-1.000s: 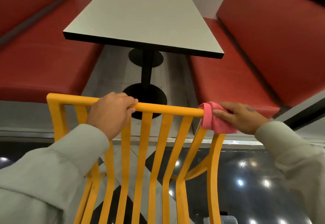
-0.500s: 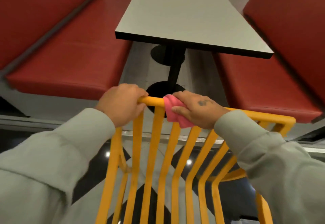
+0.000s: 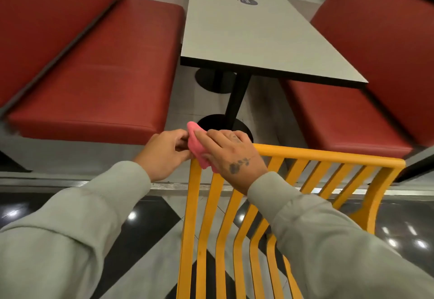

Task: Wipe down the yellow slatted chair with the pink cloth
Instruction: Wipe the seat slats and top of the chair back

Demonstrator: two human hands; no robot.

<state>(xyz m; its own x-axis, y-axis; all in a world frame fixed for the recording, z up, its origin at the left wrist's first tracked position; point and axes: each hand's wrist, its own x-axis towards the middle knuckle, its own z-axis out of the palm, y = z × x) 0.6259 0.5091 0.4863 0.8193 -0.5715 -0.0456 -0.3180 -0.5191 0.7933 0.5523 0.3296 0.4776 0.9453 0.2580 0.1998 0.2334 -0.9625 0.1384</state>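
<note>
The yellow slatted chair (image 3: 328, 155) stands with its backrest toward me, its top rail running from centre to right. The pink cloth (image 3: 196, 144) is bunched over the rail's left corner. My right hand (image 3: 231, 155) presses the cloth down on that corner, fingers curled around it. My left hand (image 3: 164, 153) sits just left of the corner, its fingertips touching the cloth's left edge; whether it still grips the chair is hidden.
A grey table (image 3: 246, 40) on a black pedestal (image 3: 234, 101) stands beyond the chair, between two red bench seats (image 3: 101, 75) (image 3: 347, 120). The floor below is glossy black and white tile.
My right hand slid the cloth leftward along the top rail, from its right end to its left corner. My left hand shifted off the rail to the cloth's edge. The view panned left.
</note>
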